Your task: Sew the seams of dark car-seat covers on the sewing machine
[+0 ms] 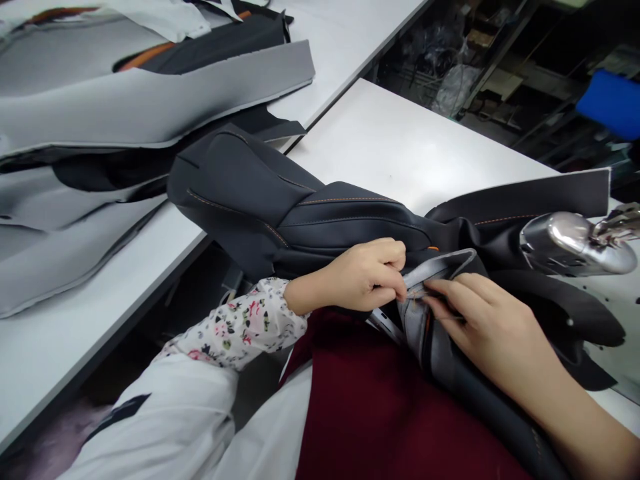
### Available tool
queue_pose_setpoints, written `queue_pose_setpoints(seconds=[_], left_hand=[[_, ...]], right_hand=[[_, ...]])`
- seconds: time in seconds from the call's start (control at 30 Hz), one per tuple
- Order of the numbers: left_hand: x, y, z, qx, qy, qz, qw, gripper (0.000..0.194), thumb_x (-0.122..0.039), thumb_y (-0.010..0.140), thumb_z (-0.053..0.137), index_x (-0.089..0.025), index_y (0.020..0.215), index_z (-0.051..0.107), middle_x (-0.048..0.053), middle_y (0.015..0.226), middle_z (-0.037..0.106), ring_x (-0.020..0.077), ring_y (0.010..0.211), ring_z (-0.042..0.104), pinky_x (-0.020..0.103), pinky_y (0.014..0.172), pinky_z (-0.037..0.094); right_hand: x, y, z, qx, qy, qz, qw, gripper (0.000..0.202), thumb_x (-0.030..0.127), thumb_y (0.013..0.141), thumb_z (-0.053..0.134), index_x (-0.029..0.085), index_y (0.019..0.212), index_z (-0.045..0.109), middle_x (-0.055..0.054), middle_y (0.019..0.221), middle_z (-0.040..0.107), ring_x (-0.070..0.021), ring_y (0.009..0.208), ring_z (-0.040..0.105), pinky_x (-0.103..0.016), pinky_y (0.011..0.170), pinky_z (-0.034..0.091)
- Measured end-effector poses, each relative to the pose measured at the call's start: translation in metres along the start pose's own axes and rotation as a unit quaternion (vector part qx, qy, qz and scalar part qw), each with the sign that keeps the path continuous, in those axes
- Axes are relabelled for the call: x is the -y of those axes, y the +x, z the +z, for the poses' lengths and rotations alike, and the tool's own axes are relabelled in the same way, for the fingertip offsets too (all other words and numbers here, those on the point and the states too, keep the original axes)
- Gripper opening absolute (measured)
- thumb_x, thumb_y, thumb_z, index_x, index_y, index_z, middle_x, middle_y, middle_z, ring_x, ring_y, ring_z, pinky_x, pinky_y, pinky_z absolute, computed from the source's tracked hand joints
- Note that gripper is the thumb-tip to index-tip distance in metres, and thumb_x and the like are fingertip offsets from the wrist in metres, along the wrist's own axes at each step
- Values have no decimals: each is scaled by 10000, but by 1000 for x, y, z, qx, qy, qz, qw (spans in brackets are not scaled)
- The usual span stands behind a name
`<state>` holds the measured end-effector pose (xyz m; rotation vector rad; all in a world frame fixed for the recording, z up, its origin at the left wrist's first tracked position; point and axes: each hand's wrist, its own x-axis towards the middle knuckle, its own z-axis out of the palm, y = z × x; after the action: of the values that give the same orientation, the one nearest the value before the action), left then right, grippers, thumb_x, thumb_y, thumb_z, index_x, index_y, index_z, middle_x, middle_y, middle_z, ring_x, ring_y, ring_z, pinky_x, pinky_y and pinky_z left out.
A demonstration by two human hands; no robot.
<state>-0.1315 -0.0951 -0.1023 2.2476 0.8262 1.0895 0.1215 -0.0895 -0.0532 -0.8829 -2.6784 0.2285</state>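
Observation:
A black seat cover (345, 213) with orange stitching lies across the table edge and over my lap, its grey backing turned up between my hands. My left hand (363, 277) is closed, its thumb and fingers pinching the folded grey edge of the cover. Close beside it, my right hand (480, 313) pinches the same edge near a seam, where thin loose threads show. Exactly what lies between the fingertips is partly hidden. To the right, a shiny metal sewing machine head (575, 243) stands over another part of the black cover.
Several grey-backed cover pieces (150, 107) are piled on the white table (145, 280) at the left. Another white tabletop (400, 140) extends behind the cover. Shelving with plastic bags (455, 90) and a blue object (610, 103) stand at the back right.

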Motion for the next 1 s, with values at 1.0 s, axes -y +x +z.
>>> queue_pose_setpoints(seconds=[1.0], left_hand=[[-71, -15, 31, 48, 406, -11, 913, 158, -175, 1030, 537, -152, 1115, 669, 19, 850, 634, 184, 761, 572, 356, 648, 391]], right_hand=[[-27, 14, 18, 65, 516, 296, 801, 322, 498, 862, 798, 180, 836, 757, -37, 803, 719, -150, 725, 622, -263, 707, 526]])
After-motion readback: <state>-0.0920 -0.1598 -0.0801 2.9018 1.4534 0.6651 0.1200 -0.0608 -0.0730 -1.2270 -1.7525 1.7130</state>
